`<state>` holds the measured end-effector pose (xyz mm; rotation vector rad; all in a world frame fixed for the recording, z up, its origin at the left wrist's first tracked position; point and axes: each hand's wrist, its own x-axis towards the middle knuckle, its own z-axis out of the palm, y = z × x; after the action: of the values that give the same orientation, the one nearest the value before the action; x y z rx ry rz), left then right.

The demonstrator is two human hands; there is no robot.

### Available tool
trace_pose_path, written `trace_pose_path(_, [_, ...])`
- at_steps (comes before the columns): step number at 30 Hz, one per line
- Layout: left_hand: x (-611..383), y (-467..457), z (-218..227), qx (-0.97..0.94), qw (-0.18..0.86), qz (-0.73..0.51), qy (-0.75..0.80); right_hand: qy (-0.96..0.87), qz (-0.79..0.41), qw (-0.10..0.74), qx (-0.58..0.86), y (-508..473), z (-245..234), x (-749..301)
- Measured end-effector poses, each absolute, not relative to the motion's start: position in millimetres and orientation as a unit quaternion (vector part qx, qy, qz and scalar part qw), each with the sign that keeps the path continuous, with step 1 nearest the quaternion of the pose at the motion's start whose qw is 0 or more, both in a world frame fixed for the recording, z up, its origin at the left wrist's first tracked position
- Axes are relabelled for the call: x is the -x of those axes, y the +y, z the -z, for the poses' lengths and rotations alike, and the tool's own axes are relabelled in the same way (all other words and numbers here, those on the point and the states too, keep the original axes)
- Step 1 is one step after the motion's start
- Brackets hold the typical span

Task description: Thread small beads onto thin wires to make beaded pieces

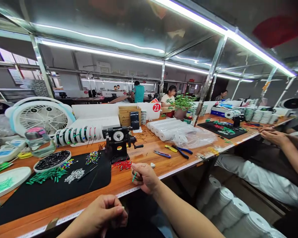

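Observation:
My right hand (145, 177) is closed at the table's front edge, with a thin green piece (134, 178) sticking out below its fingers. Lower and to the left, my left hand (106, 211) is closed in a pinch; a tiny pale tip shows at the thumb, too small to name. Just behind my right hand lies a pile of small red pieces (121, 164). Beyond it stands a black hand-cranked winding machine (118, 140) with a dial, carrying a row of white spools (78, 135). On the black mat (94, 177) are green sticks (48, 175), silvery pieces (74, 175) and coloured beads (92, 157).
A dish of dark pieces (52, 161), a white plate (20, 173), a water jug (41, 145) and a fan (42, 115) are at the left. Pliers (182, 151), a cutter (162, 154) and wrapped white rolls (167, 129) lie rightward. A co-worker's hands (273, 136) are far right.

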<state>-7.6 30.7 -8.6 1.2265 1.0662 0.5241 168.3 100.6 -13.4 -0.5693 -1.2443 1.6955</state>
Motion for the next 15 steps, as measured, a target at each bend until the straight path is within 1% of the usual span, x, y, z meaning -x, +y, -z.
trace_pose_path(2, [7,34,8,-0.542,0.650,-0.223,0.484,-0.526,-0.687,0.449,0.222,98,12,-168])
trace_pose_path(4, [5,37,6,-0.530,0.658,-0.238,0.479,-0.575,-0.671,0.417,0.215,95,10,-167])
trace_pose_path(8, [0,40,6,-0.527,0.645,-0.281,0.477,-0.687,-0.594,0.355,0.221,91,6,-166])
trace_pose_path(10, [-1,37,9,-0.521,0.655,-0.289,0.465,-0.663,-0.615,0.367,0.218,90,6,-166])
trace_pose_path(13, [-1,31,13,-0.511,0.684,-0.298,0.428,-0.567,-0.683,0.412,0.206,94,10,-164])
trace_pose_path(15, [1,29,16,-0.520,0.688,-0.288,0.416,-0.529,-0.700,0.433,0.204,97,12,-165])
